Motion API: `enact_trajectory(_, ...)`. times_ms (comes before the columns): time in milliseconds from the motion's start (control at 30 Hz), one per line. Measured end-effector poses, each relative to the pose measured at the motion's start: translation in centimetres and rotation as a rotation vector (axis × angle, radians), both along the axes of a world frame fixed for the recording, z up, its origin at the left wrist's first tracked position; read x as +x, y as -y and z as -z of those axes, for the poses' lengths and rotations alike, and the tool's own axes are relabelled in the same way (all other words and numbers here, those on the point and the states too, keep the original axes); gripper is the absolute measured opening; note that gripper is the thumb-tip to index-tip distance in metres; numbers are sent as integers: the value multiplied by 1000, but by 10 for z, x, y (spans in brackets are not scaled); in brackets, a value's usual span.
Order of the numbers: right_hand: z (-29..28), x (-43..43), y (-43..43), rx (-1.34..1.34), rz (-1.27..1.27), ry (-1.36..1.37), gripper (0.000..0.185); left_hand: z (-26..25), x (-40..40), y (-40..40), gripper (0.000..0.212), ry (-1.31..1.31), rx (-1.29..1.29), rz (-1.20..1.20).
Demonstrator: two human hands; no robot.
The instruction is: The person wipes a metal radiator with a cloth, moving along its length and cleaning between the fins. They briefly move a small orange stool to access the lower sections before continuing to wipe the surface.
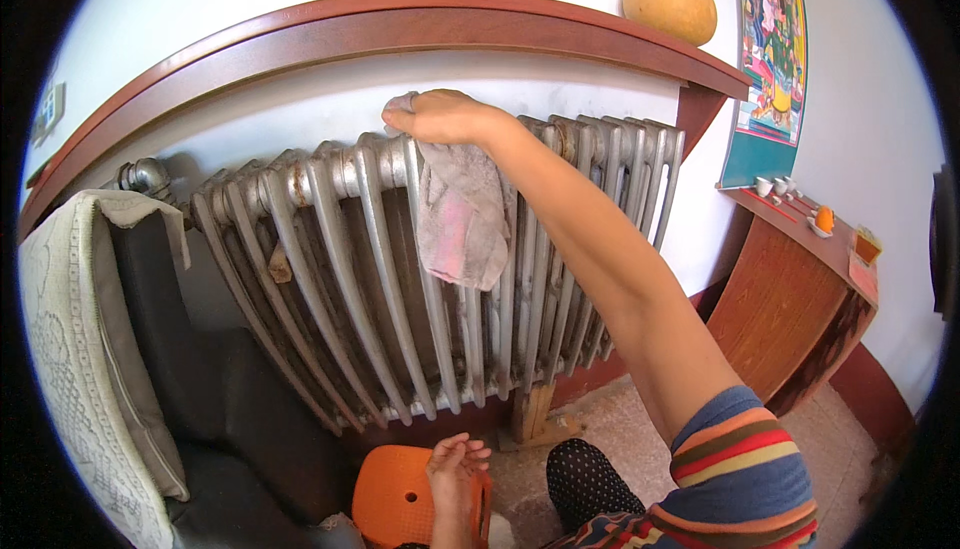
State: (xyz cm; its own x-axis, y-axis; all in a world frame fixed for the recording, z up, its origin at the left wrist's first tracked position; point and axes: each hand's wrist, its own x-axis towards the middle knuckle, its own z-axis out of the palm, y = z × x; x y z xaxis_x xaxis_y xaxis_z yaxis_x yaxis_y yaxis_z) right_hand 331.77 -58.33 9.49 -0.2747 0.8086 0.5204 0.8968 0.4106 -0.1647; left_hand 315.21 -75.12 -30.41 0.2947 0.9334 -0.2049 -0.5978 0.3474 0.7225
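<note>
My right hand (pixel 442 117) grips a damp-looking grey-pink cloth (pixel 465 226) on the top of a silver-painted column radiator (pixel 367 174). The cloth's loose end hangs down over the front of the columns. Brown stains show at several joints of the radiator. Low in front of me, my left hand (pixel 455 459) has its fingers loosely bent and apart, with nothing in it. It is above the right side of an orange plastic stool (pixel 390 493); whether it touches the stool I cannot tell.
A reddish-brown wooden shelf (pixel 420 23) juts out above the radiator, bearing a gourd (pixel 670 5). To the left is a dark sofa (pixel 255 399) with a lace cover (pixel 82 399). At the right stands a wooden cabinet (pixel 780 294) with small white cups (pixel 763 186). A wooden block (pixel 531 410) is beneath the radiator.
</note>
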Motion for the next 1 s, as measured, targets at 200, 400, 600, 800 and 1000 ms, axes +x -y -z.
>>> enact_trajectory(200, 26, 1, 11, 429, 162, 71, 51, 0, 3, -5, 15, 10, -10, -11)
enact_trajectory(400, 69, -5, 11, 921, 214, 199, 27, 18, 1, -11, 17, 32, -35, 3)
enact_trajectory(600, 122, 7, 5, 1045, 166, 256, 25, 20, 1, -6, 17, 30, -42, 5)
enact_trajectory(800, 256, 21, 16, 726, 35, 304, 36, 17, 3, -2, 17, -24, -55, 32)
enact_trajectory(1000, 359, 34, 62, 216, -29, 456, 38, 3, 2, 1, 16, -128, 14, -2)
